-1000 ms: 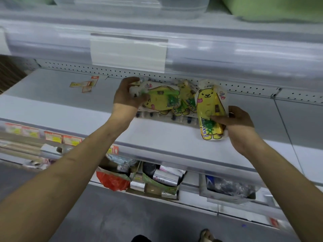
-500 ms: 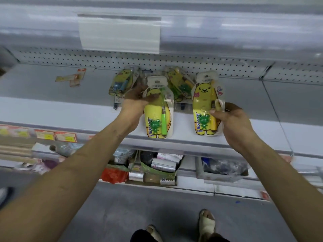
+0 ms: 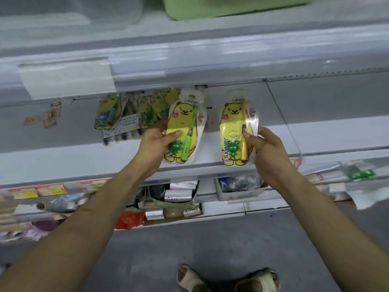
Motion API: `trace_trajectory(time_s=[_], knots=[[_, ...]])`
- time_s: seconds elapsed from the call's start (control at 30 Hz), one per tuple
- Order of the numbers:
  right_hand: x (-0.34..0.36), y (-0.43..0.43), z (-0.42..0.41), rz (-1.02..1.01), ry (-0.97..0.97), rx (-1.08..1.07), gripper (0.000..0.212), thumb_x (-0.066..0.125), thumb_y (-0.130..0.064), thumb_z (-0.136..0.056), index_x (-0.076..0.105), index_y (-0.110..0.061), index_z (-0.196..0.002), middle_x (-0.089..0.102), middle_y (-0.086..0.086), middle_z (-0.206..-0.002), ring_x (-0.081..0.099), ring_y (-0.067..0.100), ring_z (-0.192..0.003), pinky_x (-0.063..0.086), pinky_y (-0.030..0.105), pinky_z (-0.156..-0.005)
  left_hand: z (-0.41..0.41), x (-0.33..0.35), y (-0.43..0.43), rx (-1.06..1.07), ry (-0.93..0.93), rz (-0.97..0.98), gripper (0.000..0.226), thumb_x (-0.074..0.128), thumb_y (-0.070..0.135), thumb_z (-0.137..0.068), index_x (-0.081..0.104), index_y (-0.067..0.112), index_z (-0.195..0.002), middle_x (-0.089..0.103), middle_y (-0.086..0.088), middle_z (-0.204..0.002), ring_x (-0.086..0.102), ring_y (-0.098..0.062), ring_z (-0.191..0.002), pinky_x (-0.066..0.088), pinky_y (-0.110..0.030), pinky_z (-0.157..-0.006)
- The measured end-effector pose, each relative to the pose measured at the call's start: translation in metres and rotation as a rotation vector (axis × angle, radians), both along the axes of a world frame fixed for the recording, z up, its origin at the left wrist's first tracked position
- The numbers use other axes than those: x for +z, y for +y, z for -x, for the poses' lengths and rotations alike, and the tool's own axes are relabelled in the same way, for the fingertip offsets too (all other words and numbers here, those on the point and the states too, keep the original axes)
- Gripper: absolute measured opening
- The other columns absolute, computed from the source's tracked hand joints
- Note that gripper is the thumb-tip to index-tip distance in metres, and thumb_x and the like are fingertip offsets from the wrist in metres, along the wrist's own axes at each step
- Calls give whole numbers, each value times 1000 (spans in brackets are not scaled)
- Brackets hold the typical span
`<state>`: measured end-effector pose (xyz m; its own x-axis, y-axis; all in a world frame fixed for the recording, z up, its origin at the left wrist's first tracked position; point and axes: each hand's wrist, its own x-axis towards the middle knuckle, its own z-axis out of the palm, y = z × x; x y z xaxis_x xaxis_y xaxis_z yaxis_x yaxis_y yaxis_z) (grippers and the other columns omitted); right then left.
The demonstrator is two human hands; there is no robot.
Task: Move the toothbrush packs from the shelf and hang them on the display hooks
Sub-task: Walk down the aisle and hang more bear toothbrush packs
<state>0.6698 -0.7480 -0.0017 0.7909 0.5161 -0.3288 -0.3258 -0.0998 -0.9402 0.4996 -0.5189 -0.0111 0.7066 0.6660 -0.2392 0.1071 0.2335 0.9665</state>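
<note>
My left hand (image 3: 156, 144) grips a yellow bear-shaped toothbrush pack (image 3: 185, 125) with a green brush and a green frog charm, thumb on its front. My right hand (image 3: 267, 148) pinches a second yellow bear pack (image 3: 233, 127) holding a yellow brush and a frog charm. Both packs are held upright above the front of the white shelf (image 3: 63, 148). Several more toothbrush packs (image 3: 134, 112) lie in a pile at the back of that shelf, left of my hands. No display hooks show in this view.
An upper shelf edge (image 3: 189, 60) with a blank label holder (image 3: 67, 79) overhangs the packs. Loose price tags (image 3: 42, 119) lie at the shelf's left. A lower shelf holds boxes and bags (image 3: 172, 199). A thin divider (image 3: 282, 116) stands at right. My sandalled feet (image 3: 227, 279) are on the grey floor.
Both hands have drawn back from the pile toward the shelf front, each with a pack. The left pack now stands upright. The camera view has tilted upward and shifted.
</note>
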Motion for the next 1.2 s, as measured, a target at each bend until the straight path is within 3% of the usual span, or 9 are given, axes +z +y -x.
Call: trace_trajectory(time_s=[0.27, 0.43, 0.5, 0.57, 0.67, 0.83, 0.93, 1.07, 1.2], knots=[[16, -121, -38, -57, 19, -164, 15, 53, -12, -108, 66, -15, -116, 78, 9, -103, 77, 25, -95, 61, 40, -80, -93, 37, -141, -128, -14, 21, 18, 66, 1, -98, 66, 10, -113, 78, -6, -102, 74, -25, -94, 61, -46, -88], [27, -246, -80, -35, 21, -330, 14, 55, -15, -107, 65, -13, -116, 75, 2, -98, 73, 16, -89, 60, 44, -81, -166, 56, -271, -216, 11, 44, 18, 69, 12, -100, 66, 14, -117, 78, -13, -111, 76, -33, -96, 61, -58, -86], [34, -302, -98, -40, 39, -402, 13, 55, -17, -107, 64, -15, -115, 75, 7, -106, 74, 20, -90, 59, 36, -70, -197, 64, -325, -241, -7, 47, 20, 68, 17, -102, 66, 19, -121, 78, -13, -113, 76, -35, -98, 61, -56, -85], [41, -360, -118, -47, 26, -490, 13, 55, -17, -106, 66, -20, -112, 75, 8, -112, 73, 26, -102, 59, 41, -80, -228, 71, -381, -297, -30, 74, 19, 66, 20, -103, 67, 26, -121, 78, -12, -115, 75, -36, -102, 59, -56, -86], [59, -450, -143, -45, -13, -637, 15, 55, -17, -106, 67, -19, -114, 77, -3, -100, 73, 12, -93, 53, 31, -77, -277, 79, -466, -392, -40, 92, 18, 63, 19, -104, 66, 22, -122, 79, -10, -114, 74, -32, -101, 59, -49, -86], [83, -592, -185, -68, -29, -919, 15, 56, -18, -103, 67, -18, -112, 76, 13, -112, 76, 27, -97, 60, 50, -82, -369, 90, -607, -581, -18, 186, 20, 55, 12, -106, 67, 15, -121, 78, -8, -108, 73, -24, -91, 62, -38, -74], [90, -669, -209, -88, -29, -1093, 15, 56, -17, -102, 68, -22, -110, 77, 11, -110, 75, 37, -101, 59, 50, -69, -425, 91, -690, -733, 21, 244, 32, 54, 5, -100, 63, 8, -131, 73, -19, -124, 70, -31, -100, 57, -48, -87], [93, -762, -249, -86, -51, -1272, 20, 55, -14, -102, 69, -22, -113, 78, 6, -110, 76, 34, -102, 60, 64, -77, -500, 100, -799, -947, 18, 215, 34, 54, 1, -100, 65, 10, -131, 72, -20, -126, 72, -34, -107, 57, -52, -93], [110, -847, -312, -98, -127, -1424, 18, 54, -11, -103, 68, -16, -112, 77, 10, -98, 72, 29, -84, 54, 44, -66, -597, 119, -906, -1118, -71, 219, 35, 56, 1, -100, 67, 17, -129, 76, -14, -122, 74, -31, -107, 63, -44, -86]])
